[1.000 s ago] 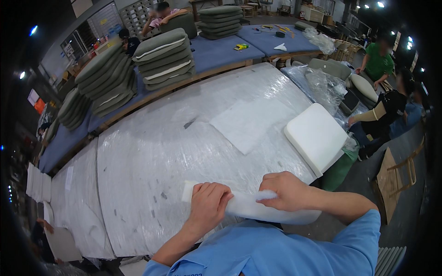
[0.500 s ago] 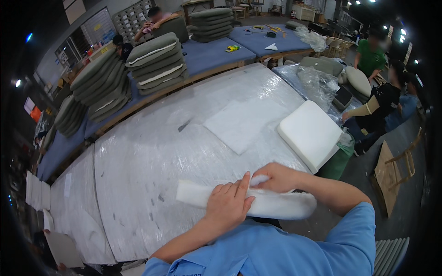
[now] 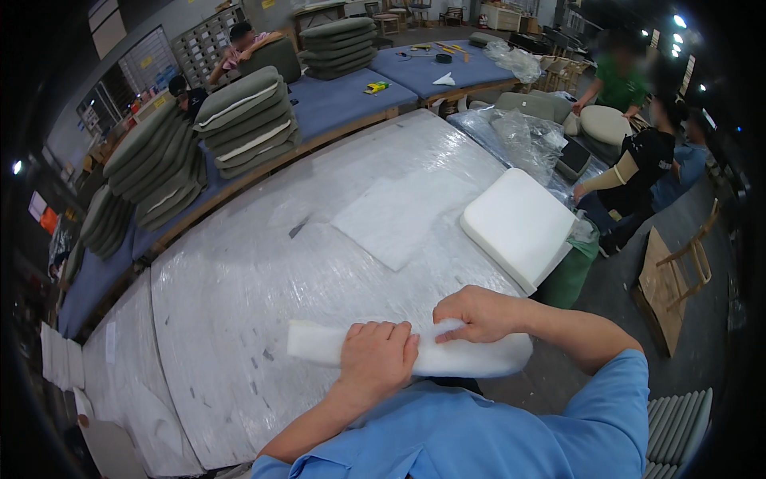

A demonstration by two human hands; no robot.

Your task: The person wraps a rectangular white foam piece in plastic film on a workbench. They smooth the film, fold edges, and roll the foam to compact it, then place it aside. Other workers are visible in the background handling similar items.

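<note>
Close to my body, a white foam cushion [image 3: 475, 359] with fluffy white batting stands on its edge. My left hand [image 3: 373, 355] is closed over its upper edge, left of the middle, with the thumb toward the right. Just to the right, my right hand [image 3: 479, 314] pinches a tuft of white batting [image 3: 447, 326] at the same edge. The cushion's far face and its underside are hidden from me. A flat square sheet of white batting [image 3: 399, 219] lies on the plastic-wrapped table [image 3: 239, 271] ahead.
A second white foam cushion [image 3: 519, 219] lies at the table's right corner. Stacks of grey-green cushions [image 3: 247, 120] stand on a blue-topped bench [image 3: 351, 100] beyond. Several people work at the far side and right, one in a green shirt [image 3: 621, 84]. A wooden chair [image 3: 678, 271] lies on the right floor.
My left hand's fingers, stretched upright before, now curl over the cushion's edge. My right hand still pinches batting. The whole view has shifted slightly, and a person at right now holds a pale cushion differently.
</note>
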